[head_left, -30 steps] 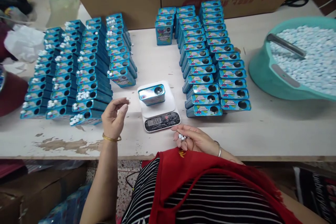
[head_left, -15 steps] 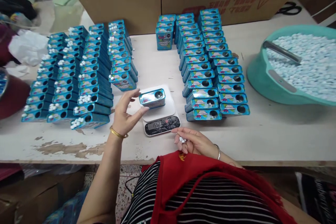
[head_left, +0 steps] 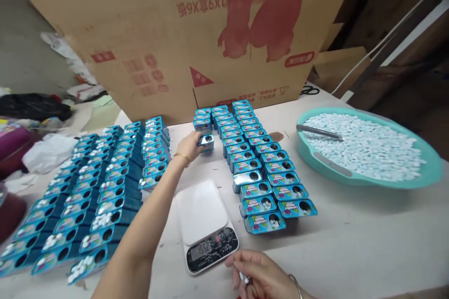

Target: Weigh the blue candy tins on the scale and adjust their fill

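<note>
My left hand (head_left: 190,146) reaches far across the table, its fingers closed on the side of a blue candy tin (head_left: 208,143) with a round opening in its top. That tin is just in front of the short back row of tins (head_left: 202,124). My right hand (head_left: 264,268) is low at the front, palm up with the fingers curled around a few white candies (head_left: 245,279). Beside it lies a white kitchen scale (head_left: 201,210) with a bare platform and digits on its display. More blue tins (head_left: 255,189) form rows to the right of the scale.
Rows of blue tins (head_left: 101,196) topped with white candies fill the left side. At right, a teal basin (head_left: 351,178) full of white candies holds a metal scoop (head_left: 319,131). A large cardboard box (head_left: 147,32) stands along the back, and scissors (head_left: 310,89) lie behind the basin.
The tin has left the scale in my left hand and moved to the back row. The view has tilted up. My right hand still holds candies near the scale.
</note>
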Motion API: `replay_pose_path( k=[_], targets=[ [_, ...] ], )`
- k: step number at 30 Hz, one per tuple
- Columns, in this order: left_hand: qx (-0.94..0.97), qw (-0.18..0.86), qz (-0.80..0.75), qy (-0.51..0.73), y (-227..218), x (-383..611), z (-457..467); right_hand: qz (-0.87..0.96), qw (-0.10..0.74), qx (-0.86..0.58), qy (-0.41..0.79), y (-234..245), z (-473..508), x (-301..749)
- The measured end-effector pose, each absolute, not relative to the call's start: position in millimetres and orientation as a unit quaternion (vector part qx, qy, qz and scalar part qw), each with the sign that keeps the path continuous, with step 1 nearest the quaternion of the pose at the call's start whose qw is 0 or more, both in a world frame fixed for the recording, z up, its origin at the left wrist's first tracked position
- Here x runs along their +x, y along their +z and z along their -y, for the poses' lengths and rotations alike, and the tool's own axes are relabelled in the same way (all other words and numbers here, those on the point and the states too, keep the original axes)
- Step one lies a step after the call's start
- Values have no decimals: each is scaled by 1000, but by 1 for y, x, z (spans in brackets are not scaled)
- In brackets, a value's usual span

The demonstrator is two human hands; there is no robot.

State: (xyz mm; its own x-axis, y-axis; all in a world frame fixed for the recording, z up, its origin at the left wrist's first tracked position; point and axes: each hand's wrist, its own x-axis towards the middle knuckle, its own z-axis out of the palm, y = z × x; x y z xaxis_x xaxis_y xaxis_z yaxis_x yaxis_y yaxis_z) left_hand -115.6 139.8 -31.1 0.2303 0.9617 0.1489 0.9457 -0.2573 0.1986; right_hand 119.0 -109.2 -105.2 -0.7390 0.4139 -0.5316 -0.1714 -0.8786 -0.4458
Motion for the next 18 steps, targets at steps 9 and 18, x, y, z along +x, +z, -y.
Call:
replay_pose_path(
  k=[9, 18],
  targets=[
    [765, -13, -615, 192, -25, -128, -161, 171, 169, -337, 910, -102, 106, 129],
    [745, -90, -660, 35, -23, -201, 11, 203, 112, -321, 918, -95, 115, 120]
  ],
)
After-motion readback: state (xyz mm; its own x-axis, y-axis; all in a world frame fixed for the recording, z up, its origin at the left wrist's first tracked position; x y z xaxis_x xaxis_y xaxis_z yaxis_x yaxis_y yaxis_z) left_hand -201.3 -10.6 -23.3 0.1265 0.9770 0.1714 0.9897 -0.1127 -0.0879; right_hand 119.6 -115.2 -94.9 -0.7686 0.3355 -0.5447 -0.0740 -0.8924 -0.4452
